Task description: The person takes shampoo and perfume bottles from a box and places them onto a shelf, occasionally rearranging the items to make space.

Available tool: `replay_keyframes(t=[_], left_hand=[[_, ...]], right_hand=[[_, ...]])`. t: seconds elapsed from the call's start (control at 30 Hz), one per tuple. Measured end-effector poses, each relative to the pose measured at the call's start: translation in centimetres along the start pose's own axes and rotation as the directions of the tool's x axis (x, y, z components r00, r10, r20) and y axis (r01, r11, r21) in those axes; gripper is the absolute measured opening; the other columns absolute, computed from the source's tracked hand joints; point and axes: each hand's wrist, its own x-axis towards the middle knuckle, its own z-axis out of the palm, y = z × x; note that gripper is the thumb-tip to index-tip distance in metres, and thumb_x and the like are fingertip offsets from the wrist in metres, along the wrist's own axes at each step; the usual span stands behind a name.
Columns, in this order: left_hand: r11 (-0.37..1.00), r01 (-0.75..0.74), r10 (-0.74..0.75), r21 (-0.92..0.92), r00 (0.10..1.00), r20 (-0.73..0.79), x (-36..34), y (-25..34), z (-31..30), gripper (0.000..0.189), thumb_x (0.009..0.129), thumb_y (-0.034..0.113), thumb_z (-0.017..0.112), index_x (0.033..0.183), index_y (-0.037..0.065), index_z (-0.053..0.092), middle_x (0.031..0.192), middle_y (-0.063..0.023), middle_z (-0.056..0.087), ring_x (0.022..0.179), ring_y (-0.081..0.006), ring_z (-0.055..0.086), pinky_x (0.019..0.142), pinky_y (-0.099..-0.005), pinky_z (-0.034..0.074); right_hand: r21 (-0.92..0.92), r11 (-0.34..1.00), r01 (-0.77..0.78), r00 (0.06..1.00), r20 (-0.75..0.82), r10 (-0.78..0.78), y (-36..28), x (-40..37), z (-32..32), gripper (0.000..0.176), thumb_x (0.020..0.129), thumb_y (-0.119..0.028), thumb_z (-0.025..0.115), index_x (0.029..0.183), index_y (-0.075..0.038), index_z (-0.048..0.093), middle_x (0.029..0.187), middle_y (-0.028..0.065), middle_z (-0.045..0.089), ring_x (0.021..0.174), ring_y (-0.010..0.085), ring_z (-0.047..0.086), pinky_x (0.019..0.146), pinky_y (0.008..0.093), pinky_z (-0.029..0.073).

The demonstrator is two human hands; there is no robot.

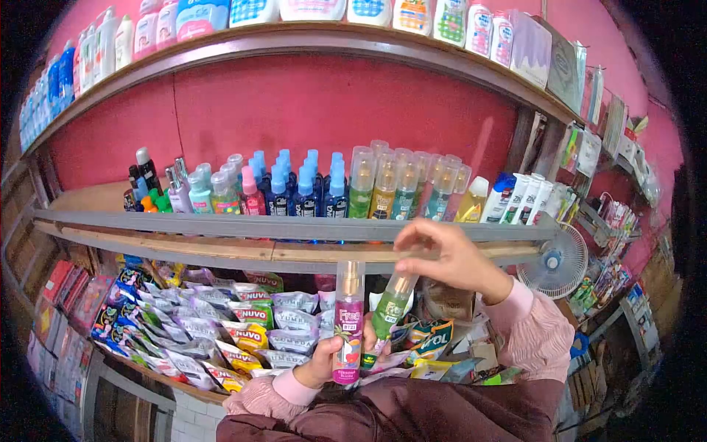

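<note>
Two spray bottles stand side by side in front of the body. My left hand [324,361] is wrapped round the lower part of the pink-purple bottle [349,324], which has a clear cap and gold neck. Against it leans a green bottle [390,309], tilted to the right, its base by the left hand's fingers. My right hand [434,254] is at the top of the green bottle, thumb and forefinger curled round its clear cap, which is hard to make out.
A grey-edged shelf [221,225] holds rows of spray bottles [361,180] and blue-capped bottles [305,193]. Above is another shelf [309,38] with lotions. Packets [250,335] fill the level below. A white fan [552,261] is at the right.
</note>
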Motion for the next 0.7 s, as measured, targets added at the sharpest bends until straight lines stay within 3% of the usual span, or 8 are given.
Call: replay_keyframes(t=[0.1, 0.17, 0.23, 0.27, 0.37, 0.43, 0.57, 0.7], left_hand=[[0.999, 0.022, -0.022, 0.023, 1.0, -0.012, -0.2, -0.6, 0.1, 0.057, 0.073, 0.062, 0.049, 0.078, 0.006, 0.048, 0.09, -0.0168, 0.052, 0.086, -0.0271, 0.05, 0.077, -0.0375, 0.04], [0.997, 0.08, -0.08, -0.006, 0.997, -0.006, -0.9, -1.5, -0.4, 0.063, 0.071, 0.059, 0.055, 0.097, 0.001, 0.052, 0.085, -0.0122, 0.049, 0.089, -0.0289, 0.051, 0.079, -0.0392, 0.04], [0.989, 0.127, -0.129, 0.076, 0.992, 0.017, -1.1, -1.5, -0.5, 0.087, 0.07, 0.057, 0.057, 0.13, -0.001, 0.037, 0.084, -0.0092, 0.049, 0.09, -0.0293, 0.051, 0.083, -0.0405, 0.04], [0.977, 0.188, -0.19, 0.103, 0.982, 0.012, -1.4, -1.0, 0.0, 0.103, 0.07, 0.057, 0.058, 0.143, -0.001, 0.014, 0.083, -0.0074, 0.049, 0.091, -0.0291, 0.051, 0.086, -0.0411, 0.039], [0.952, 0.22, -0.234, 0.211, 0.971, 0.044, -2.3, -1.9, -0.9, 0.093, 0.07, 0.062, 0.057, 0.133, -0.001, 0.03, 0.086, -0.0083, 0.051, 0.095, -0.0286, 0.052, 0.088, -0.0406, 0.039], [0.946, 0.225, -0.24, 0.232, 0.97, 0.038, -3.0, -2.7, -1.6, 0.084, 0.07, 0.066, 0.056, 0.121, 0.0, 0.042, 0.088, -0.009, 0.051, 0.097, -0.0281, 0.052, 0.088, -0.0403, 0.039], [0.952, 0.233, -0.231, 0.196, 0.972, -0.036, -3.2, -2.3, -1.7, 0.074, 0.07, 0.073, 0.053, 0.097, 0.004, 0.048, 0.093, -0.0109, 0.051, 0.099, -0.0258, 0.052, 0.088, -0.0386, 0.04], [0.988, 0.094, -0.099, 0.124, 0.994, 0.042, -2.7, -3.0, -2.0, 0.065, 0.079, 0.068, 0.049, 0.096, 0.005, 0.048, 0.101, -0.0149, 0.052, 0.099, -0.0264, 0.051, 0.087, -0.0375, 0.041]], right_hand=[[-0.105, 0.974, 0.203, 0.978, -0.017, -0.206, -1.1, 0.7, -0.1, 0.045, 0.076, -0.034, 0.074, 0.106, -0.005, 0.058, 0.093, 0.0102, 0.063, 0.086, 0.022, 0.062, 0.073, 0.0328, 0.049], [-0.144, 0.946, 0.292, 0.956, 0.085, -0.282, -1.6, 1.1, 0.8, 0.048, 0.077, -0.036, 0.072, 0.112, -0.007, 0.057, 0.092, 0.013, 0.064, 0.084, 0.0254, 0.063, 0.074, 0.0351, 0.049], [0.01, 0.985, 0.171, 0.955, 0.243, -0.169, -2.1, 0.6, 1.7, 0.047, 0.079, -0.034, 0.07, 0.114, -0.006, 0.055, 0.091, 0.0114, 0.063, 0.08, 0.0231, 0.063, 0.07, 0.0343, 0.05], [0.089, 0.992, 0.092, 0.943, 0.311, -0.115, -2.2, 0.5, 2.0, 0.047, 0.078, -0.033, 0.071, 0.114, -0.006, 0.055, 0.09, 0.01, 0.062, 0.078, 0.0205, 0.062, 0.068, 0.033, 0.05], [0.293, 0.953, -0.075, 0.901, 0.43, -0.061, -1.8, -0.1, 2.5, 0.045, 0.076, -0.03, 0.073, 0.11, -0.006, 0.055, 0.09, 0.0052, 0.06, 0.075, 0.012, 0.057, 0.064, 0.0272, 0.048], [0.312, 0.95, 0.014, 0.909, 0.392, -0.142, -1.7, -0.6, 2.5, 0.043, 0.076, -0.028, 0.073, 0.108, -0.005, 0.056, 0.091, 0.0038, 0.06, 0.079, 0.0111, 0.056, 0.066, 0.0268, 0.048], [0.232, 0.966, 0.114, 0.968, 0.193, -0.161, -3.3, -1.0, -0.5, 0.04, 0.074, -0.025, 0.075, 0.104, -0.005, 0.058, 0.095, 0.003, 0.062, 0.085, 0.0106, 0.056, 0.072, 0.0266, 0.047], [0.061, 0.969, 0.241, 0.949, -0.225, -0.222, -4.7, -0.3, -6.9, 0.036, 0.071, -0.015, 0.077, 0.102, -0.005, 0.061, 0.091, 0.0009, 0.062, 0.088, 0.0079, 0.057, 0.078, 0.0234, 0.045]])
